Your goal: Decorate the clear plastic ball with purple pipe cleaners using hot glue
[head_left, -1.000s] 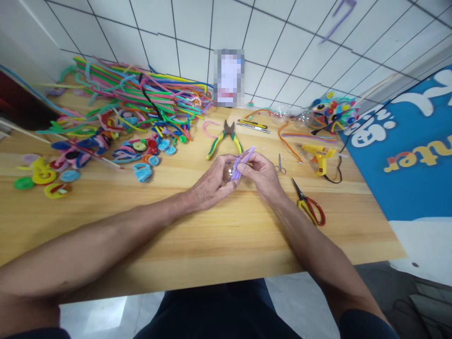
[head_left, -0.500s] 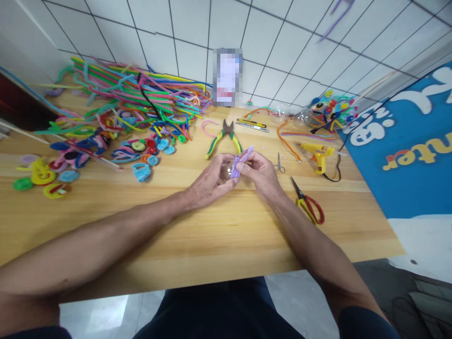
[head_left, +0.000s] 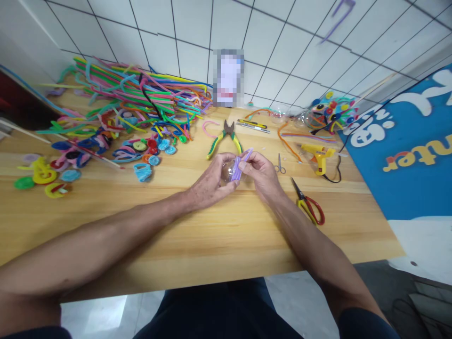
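Note:
Near the middle of the wooden table, my left hand (head_left: 212, 184) is wrapped round a clear plastic ball (head_left: 228, 173). A purple pipe-cleaner piece (head_left: 237, 170) lies against the ball's right side, with one end sticking up to the right. My right hand (head_left: 262, 173) pinches that purple piece between thumb and fingers. Green-and-yellow pliers (head_left: 226, 136) lie with open jaws just beyond my hands. Small scissors (head_left: 280, 165) rest to the right of my right hand.
Piled pipe cleaners (head_left: 130, 92) and coiled pieces (head_left: 143, 172) cover the left. At right are a yellow glue gun (head_left: 319, 155) with a cord, red-and-yellow scissors (head_left: 309, 205) and craft knives (head_left: 252, 125). A phone (head_left: 228, 77) leans on the tiled wall.
The raised end of the purple piece has shifted slightly and the piece sits a little differently against the ball. Both hands keep their hold.

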A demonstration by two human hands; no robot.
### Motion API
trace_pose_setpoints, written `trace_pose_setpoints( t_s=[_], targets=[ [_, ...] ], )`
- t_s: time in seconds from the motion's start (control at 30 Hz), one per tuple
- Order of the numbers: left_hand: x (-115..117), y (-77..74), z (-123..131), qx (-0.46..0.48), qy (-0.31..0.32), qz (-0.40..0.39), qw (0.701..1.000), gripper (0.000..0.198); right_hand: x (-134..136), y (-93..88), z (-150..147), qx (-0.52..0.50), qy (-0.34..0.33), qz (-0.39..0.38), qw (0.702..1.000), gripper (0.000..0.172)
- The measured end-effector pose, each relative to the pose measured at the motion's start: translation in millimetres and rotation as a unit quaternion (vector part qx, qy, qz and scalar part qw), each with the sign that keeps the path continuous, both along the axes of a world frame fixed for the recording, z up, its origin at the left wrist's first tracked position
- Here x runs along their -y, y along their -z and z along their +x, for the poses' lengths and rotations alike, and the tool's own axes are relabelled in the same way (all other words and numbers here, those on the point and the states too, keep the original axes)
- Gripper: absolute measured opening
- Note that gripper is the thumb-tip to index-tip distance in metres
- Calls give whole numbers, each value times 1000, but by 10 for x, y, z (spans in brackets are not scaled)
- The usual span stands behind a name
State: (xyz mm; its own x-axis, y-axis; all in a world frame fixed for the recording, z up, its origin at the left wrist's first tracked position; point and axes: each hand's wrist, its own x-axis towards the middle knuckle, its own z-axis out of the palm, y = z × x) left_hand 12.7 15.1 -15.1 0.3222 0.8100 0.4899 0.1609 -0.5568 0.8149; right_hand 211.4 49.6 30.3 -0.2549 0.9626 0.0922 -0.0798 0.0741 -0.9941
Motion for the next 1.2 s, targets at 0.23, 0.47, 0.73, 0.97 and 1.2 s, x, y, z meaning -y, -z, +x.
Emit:
trace_pose_setpoints(
  t_s=[0.23, 0.47, 0.73, 0.97, 1.2],
  targets=[
    [1, -41, 2, -23, -7, 8, 1000, 56, 6, -26, -14, 7, 13, -11, 1000, 56],
    [-6, -56, 6, -18, -15, 4, 1000, 59, 14, -32, -16, 32, 27, -4, 999, 57],
    [-4, -37, 15, -16, -7, -14, 1000, 60, -1, 26, -19, 36, 39, -1, 999, 55],
    [-17, 10, -4, -15, -34, -25, 999, 59, 32, -277, 342, 107, 141, 81, 981, 41],
    [-36, 114, 11, 5, -64, -28, 998, 63, 331, -176, 1547, 284, 347, 73, 891, 33]
  ],
)
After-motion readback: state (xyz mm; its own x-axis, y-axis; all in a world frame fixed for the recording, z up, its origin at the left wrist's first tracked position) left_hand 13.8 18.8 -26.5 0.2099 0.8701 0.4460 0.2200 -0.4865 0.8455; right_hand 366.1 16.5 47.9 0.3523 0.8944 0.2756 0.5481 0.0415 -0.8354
